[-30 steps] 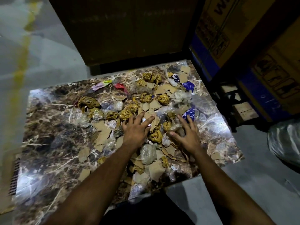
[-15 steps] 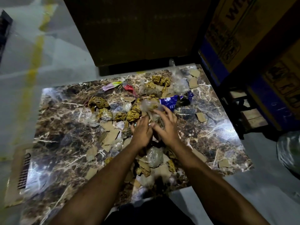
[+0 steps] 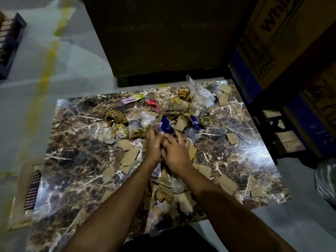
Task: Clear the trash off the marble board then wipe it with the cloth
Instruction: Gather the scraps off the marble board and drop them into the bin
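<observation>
A brown marble board (image 3: 76,157) lies on the floor, strewn with trash: cardboard scraps (image 3: 130,155), crumpled brown paper (image 3: 116,116), clear plastic (image 3: 199,96), blue wrappers (image 3: 166,125) and a red wrapper (image 3: 151,102). My left hand (image 3: 153,144) and my right hand (image 3: 175,151) press together in the middle of the board, fingers curled around a bunch of plastic and paper trash gathered between them. More scraps lie under my forearms near the front edge. No cloth is visible.
Big cardboard boxes (image 3: 163,33) stand behind the board and to its right (image 3: 283,42). A wooden pallet (image 3: 283,135) sits at the right. A floor vent (image 3: 31,193) lies at the board's left edge. A yellow stripe (image 3: 47,66) crosses the grey floor.
My hands were spread flat and apart on the trash; they swept together and now meet at the middle, bunching trash. The right part of the board shows fewer scraps.
</observation>
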The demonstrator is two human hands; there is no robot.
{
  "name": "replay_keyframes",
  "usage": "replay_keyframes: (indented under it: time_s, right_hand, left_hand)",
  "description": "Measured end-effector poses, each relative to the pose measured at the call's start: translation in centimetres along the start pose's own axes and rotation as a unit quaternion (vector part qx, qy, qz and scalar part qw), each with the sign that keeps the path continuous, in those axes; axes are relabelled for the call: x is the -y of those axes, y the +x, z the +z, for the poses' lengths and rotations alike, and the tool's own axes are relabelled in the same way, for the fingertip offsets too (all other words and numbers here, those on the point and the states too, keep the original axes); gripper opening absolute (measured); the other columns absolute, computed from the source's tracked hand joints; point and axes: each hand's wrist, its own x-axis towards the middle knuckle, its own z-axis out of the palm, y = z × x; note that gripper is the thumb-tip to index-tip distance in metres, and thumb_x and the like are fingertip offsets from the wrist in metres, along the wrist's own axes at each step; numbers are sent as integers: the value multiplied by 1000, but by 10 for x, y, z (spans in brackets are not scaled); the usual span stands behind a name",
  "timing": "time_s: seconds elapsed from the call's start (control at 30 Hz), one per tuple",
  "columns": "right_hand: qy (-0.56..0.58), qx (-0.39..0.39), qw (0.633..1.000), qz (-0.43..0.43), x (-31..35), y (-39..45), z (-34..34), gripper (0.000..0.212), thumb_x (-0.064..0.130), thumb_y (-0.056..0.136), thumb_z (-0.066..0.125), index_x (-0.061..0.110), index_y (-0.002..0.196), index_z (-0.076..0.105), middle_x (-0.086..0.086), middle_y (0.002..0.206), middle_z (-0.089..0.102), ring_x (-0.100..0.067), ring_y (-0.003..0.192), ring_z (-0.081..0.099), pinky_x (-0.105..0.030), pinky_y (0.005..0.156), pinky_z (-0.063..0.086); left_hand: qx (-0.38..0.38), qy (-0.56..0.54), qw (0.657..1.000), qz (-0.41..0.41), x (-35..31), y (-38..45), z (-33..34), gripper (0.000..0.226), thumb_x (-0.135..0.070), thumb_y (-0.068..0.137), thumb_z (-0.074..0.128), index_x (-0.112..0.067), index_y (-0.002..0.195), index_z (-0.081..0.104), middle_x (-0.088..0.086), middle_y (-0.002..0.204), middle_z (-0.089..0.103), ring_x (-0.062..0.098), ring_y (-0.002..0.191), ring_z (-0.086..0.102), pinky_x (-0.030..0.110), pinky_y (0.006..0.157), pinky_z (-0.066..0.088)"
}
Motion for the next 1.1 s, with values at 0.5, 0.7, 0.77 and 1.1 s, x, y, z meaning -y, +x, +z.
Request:
replay_keyframes:
  time_s: [0.5,0.7,0.77,1.1]
  right_hand:
    - [644,-103,716,250,-20,26,-22,24,10,98,55,24,99,35,-10,103,48,-23,89,53,-33,72,46]
    - [425,-220,854,205,-64,44,-59,24,28,100,60,22,121,49,-7,125,54,-17,92,61,-27,66,53]
    - [304,-263,900,167,-90,72,-85,33,35,92,67,23,120,54,-5,131,49,-24,107,59,-38,78,59]
    - [63,63,995,33,-172,204,-130,103,79,73,66,56,156,9,-4,172,-2,-40,155,-6,-65,119,1]
  left_hand:
    - [6,374,916,146,18,9,5,50,-60,98,37,-37,136,58,-6,155,43,24,139,30,43,105,37]
    - [0,437,887,151,21,10,18,42,-52,98,48,-29,130,62,-7,148,48,20,137,28,39,105,35]
    - [-4,444,883,152,23,10,18,41,-52,98,48,-28,128,63,-7,147,50,22,136,29,43,106,37]
    - [-30,471,874,119,26,15,23,44,-60,93,49,-34,125,64,-12,144,53,21,135,34,45,103,42]
